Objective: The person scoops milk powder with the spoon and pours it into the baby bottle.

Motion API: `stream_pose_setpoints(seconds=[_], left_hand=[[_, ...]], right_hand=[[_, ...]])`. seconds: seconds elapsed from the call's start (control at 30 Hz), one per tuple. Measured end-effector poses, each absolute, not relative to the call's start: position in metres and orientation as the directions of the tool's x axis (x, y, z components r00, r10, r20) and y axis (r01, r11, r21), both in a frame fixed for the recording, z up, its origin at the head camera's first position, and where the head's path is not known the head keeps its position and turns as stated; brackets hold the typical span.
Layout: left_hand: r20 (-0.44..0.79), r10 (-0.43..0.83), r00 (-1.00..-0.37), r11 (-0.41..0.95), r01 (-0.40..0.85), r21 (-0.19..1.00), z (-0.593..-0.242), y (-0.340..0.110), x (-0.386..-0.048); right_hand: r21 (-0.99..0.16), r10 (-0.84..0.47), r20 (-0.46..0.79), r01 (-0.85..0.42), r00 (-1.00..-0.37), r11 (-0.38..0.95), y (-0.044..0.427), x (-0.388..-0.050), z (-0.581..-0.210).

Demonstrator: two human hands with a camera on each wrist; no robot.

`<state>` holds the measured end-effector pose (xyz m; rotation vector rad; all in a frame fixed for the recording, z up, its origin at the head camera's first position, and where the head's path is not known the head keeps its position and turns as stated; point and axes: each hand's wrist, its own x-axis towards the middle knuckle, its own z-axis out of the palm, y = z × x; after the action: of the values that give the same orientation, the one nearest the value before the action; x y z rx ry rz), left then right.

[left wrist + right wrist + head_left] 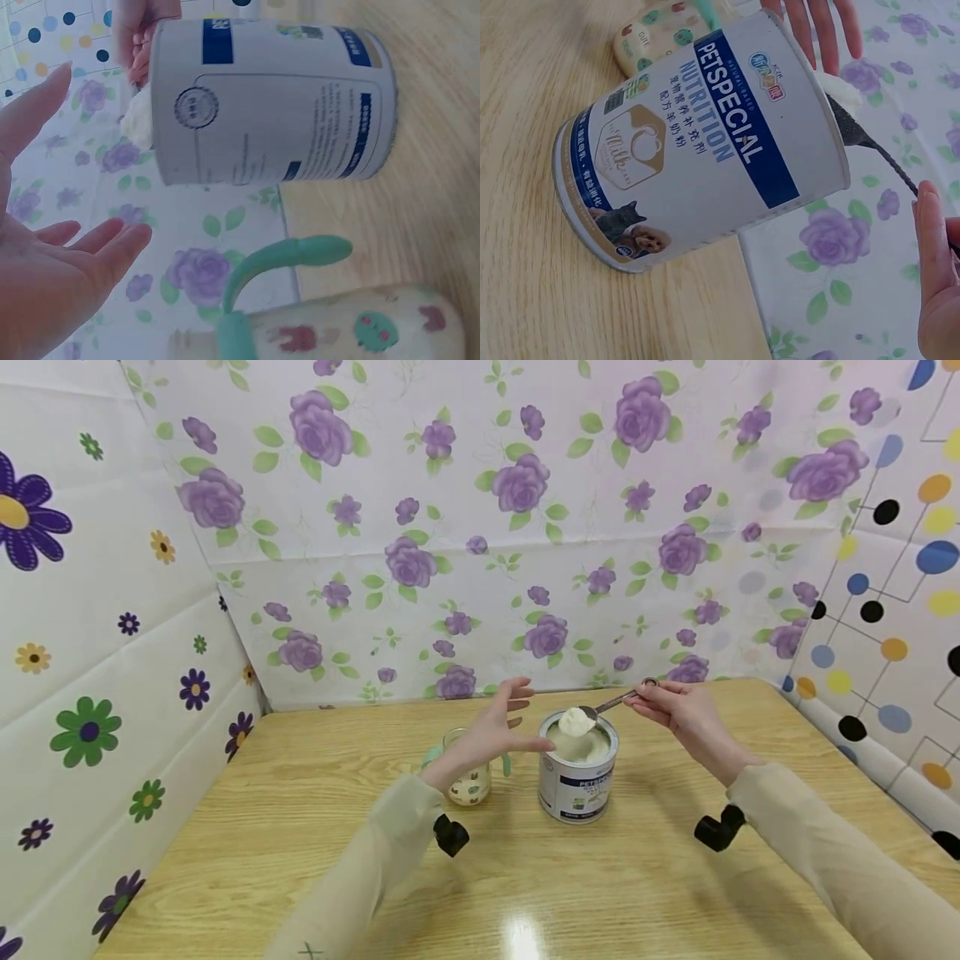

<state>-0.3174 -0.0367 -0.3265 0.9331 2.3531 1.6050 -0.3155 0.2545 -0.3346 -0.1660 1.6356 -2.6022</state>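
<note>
1. Head view: two hands show over one table (300, 802). My right hand (678, 714) pinches the far end of the handle of one spoon (617, 701), which carries one heap of pale powder (576, 722) above the mouth of one tin (574, 795). The tin stands upright on the table, between my hands, with more powder inside. My left hand (504, 727) is spread wide and holds nothing, its thumb near the tin's rim. One bottle (470, 787) with two green handles stands left of the tin, partly behind my left arm.
2. Left wrist view: my left thumb and three fingertips spread apart beside the tin's mouth. One green handle of the bottle shows nearby.
3. Right wrist view: my right fingers grip the spoon's handle at the edge; the tin's label pictures one cat and one dog. Three left-hand fingers show beyond the rim.
</note>
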Motion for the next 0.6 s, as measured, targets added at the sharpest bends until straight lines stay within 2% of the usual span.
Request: stream_pose_setpoints(seconds=[0.33,0.6], left_hand=[[0.294,0.512,-0.807,0.227,0.457,0.860,-0.317,-0.063,-0.326],[0.280,0.494,-0.823,0.218,0.429,0.876,-0.320,-0.090,-0.329]], right_hand=[[-0.891,-0.096,-0.002,0.046,-0.995,-0.453,0.243,-0.318,-0.322],[-0.885,-0.103,-0.030,0.074,-0.994,-0.459,0.223,-0.323,-0.312]])
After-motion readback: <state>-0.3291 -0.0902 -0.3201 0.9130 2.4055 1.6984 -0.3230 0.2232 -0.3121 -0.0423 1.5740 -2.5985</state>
